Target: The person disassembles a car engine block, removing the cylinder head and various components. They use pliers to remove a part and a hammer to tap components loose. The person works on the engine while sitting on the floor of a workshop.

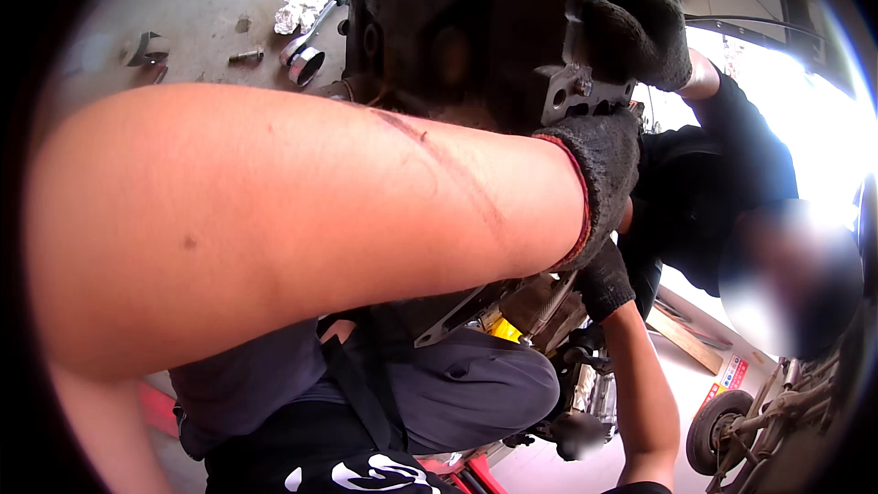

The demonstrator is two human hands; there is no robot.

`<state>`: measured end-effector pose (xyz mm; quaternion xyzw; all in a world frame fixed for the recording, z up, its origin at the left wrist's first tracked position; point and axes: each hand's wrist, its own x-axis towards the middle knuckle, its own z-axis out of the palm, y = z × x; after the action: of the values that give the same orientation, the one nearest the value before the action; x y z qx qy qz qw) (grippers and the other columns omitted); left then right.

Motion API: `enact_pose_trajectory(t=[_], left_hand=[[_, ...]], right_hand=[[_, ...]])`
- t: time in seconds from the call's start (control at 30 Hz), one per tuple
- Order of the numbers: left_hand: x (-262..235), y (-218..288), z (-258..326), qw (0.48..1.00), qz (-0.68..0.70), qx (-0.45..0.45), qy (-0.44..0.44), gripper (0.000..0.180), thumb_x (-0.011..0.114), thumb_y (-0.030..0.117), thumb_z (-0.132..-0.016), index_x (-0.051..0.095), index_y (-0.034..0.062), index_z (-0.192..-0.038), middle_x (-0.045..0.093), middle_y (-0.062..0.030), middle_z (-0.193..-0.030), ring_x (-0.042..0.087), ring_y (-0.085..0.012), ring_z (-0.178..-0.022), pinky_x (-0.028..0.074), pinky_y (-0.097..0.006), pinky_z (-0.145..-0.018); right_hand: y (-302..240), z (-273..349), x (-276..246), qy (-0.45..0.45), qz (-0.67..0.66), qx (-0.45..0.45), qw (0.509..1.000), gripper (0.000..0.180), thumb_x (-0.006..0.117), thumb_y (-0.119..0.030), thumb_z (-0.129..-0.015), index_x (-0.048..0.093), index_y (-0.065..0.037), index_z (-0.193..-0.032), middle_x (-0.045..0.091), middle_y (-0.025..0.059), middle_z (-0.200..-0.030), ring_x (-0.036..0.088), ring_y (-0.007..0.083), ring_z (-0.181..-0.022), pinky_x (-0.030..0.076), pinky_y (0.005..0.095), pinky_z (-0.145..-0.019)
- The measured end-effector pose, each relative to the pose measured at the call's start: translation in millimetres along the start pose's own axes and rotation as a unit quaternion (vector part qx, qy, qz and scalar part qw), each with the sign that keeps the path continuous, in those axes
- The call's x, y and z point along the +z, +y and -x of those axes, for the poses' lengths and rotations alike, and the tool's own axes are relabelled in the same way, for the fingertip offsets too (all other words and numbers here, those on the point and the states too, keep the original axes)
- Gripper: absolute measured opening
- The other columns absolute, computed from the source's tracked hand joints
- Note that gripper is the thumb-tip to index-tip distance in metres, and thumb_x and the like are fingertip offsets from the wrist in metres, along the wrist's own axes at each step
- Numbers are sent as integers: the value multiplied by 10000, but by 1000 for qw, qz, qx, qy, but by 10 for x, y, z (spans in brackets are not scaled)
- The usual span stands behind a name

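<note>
the large boxy housing of near-black metal (pixel 430 46) stands at the upper middle of the view, above the bare left forearm that crosses in front of it. it looks like cast metal, so i would judge it heavy, stiff and not easily broken, with perhaps an oily film that could make its smooth walls slippery. its broad face offers little to grip; the pale grey flange with a round hole (pixel 572 82) at its right end looks like a firmer hold, though its rim may be hard on fingers.

the left hand, in a dark knitted glove with a red cuff edge (pixel 599 178), is just below that flange; its fingers are hidden, so i cannot tell whether it grips. the right hand, in a dark glove (pixel 605 282), is beneath the left wrist, partly covered, near a silvery rod-like part (pixel 551 306); its grasp cannot be told either. a co-worker's hand in a dark grey glove (pixel 645 27) lies over the housing's upper right corner.

below the forearm, a grey metal edge (pixel 448 320) sits near the knee in grey trousers (pixel 498 384). room is tight to the right, where the co-worker leans in. the concrete floor (pixel 201 0) gives more room at the upper left, where a long silver tool with a dark handle (pixel 322 24), crumpled silvery foil (pixel 302 7) and a small metal bolt (pixel 245 57) lie.
</note>
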<state>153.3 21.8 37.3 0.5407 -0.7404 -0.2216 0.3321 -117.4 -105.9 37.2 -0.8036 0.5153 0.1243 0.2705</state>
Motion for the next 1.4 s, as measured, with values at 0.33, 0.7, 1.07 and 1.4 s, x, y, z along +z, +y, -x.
enact_pose_trajectory(t=[0.33,0.7,1.07,1.4], left_hand=[[-222,79,119,999,8,-38,-36,375,725,208,-846,687,202,-1219,724,-125,-1067,700,-256,-1022,532,-387,-923],[-69,142,-47,988,95,-118,-17,246,693,237,-881,751,58,-1040,716,-147,-1024,691,-255,-991,551,-388,-891],[-18,2,-15,960,-216,140,110,492,705,314,-744,656,52,-1158,644,-141,-1067,599,-317,-1069,432,-462,-1032],[446,1323,898,956,237,-149,-92,516,699,267,-848,560,78,-1307,674,-216,-984,680,-368,-890,550,-428,-810]], right_hand=[[-159,24,-190,-30,132,-4,991,490,746,-232,-835,563,-9,-1231,648,147,-1138,651,237,-1029,519,365,-868],[651,535,-878,192,275,-268,903,358,820,-62,-735,598,-90,-1014,661,143,-1030,679,309,-918,535,379,-803],[-422,1170,-127,64,-178,-161,969,454,728,28,-800,492,-64,-1176,584,42,-961,603,123,-857,540,299,-774],[-1151,1710,187,216,-596,17,773,353,751,-15,-838,508,-51,-1092,605,58,-936,642,166,-819,555,336,-730]])
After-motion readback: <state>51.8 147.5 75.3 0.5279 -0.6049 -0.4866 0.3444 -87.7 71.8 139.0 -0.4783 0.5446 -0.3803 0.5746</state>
